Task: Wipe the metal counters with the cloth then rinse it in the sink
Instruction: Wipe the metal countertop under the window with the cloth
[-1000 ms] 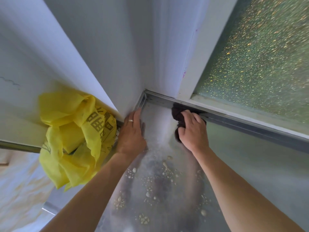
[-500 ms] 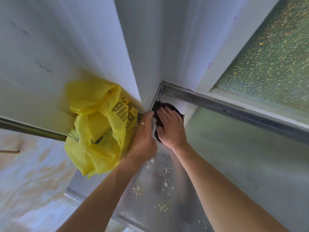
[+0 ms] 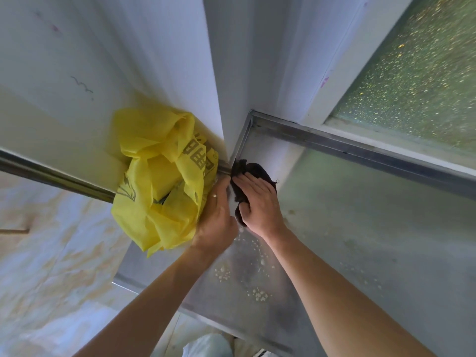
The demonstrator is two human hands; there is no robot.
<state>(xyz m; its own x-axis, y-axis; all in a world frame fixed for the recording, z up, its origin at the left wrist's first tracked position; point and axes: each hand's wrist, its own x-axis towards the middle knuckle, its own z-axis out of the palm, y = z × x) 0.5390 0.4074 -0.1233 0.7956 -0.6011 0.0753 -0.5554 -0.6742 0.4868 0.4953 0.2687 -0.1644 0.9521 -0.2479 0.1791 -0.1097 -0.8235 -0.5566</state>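
A dark cloth lies bunched on the metal counter, against the raised rim near the white wall's corner. My right hand presses down on the cloth, fingers spread over it and thumb curled at its near edge. Right beside it, my left hand, with a ring on one finger, rests against a yellow plastic bag at the counter's left edge. Soapy foam spots dot the wet metal near my wrists.
The yellow bag hangs over a metal rail along the white wall. A frosted window rises behind the counter's back rim. Pale marbled floor lies to the left below the counter edge.
My right hand has slid the cloth leftward along the back rim and down the side rim toward the corner post. My left hand has stayed beside the yellow bag.
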